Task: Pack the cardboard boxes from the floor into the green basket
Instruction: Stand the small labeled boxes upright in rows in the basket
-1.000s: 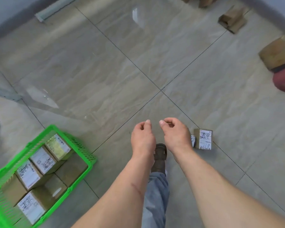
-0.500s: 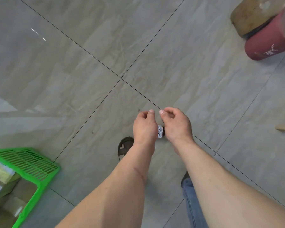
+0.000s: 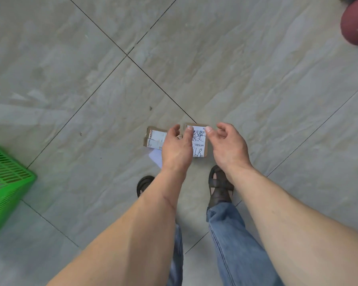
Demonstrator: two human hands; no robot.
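**Head view: both hands above 2 labelled boxes on the floor**

Head camera looks straight down at grey floor tiles [image 3: 256, 83]. 2 small cardboard boxes lie side by side at frame centre, each with a white printed label on top. The right-hand box [image 3: 199, 144] shows a barcode and handwritten marks; the left-hand box [image 3: 155, 139] is partly covered by the left hand. A white slip of paper [image 3: 156, 158] sticks out just below the left-hand box.

Left hand [image 3: 177, 148] sits between the 2 boxes in the picture, fingers loosely curled, overlapping the inner edges of both. Right hand [image 3: 228, 148] is just right of the right-hand box, fingers loosely curled, thumb tip over the box's upper right corner. Neither hand is seen closed round a box; whether any fingertip touches cardboard cannot be told.

Green basket [image 3: 6, 182] is at the left edge of the frame, only its slatted corner visible, well apart from the boxes and hands.

2 feet in dark sandals [image 3: 219, 184] and blue jeans [image 3: 234, 244] fill lower centre, just below the boxes. A dark red rounded object [image 3: 355, 25] is cut off at the upper right corner.
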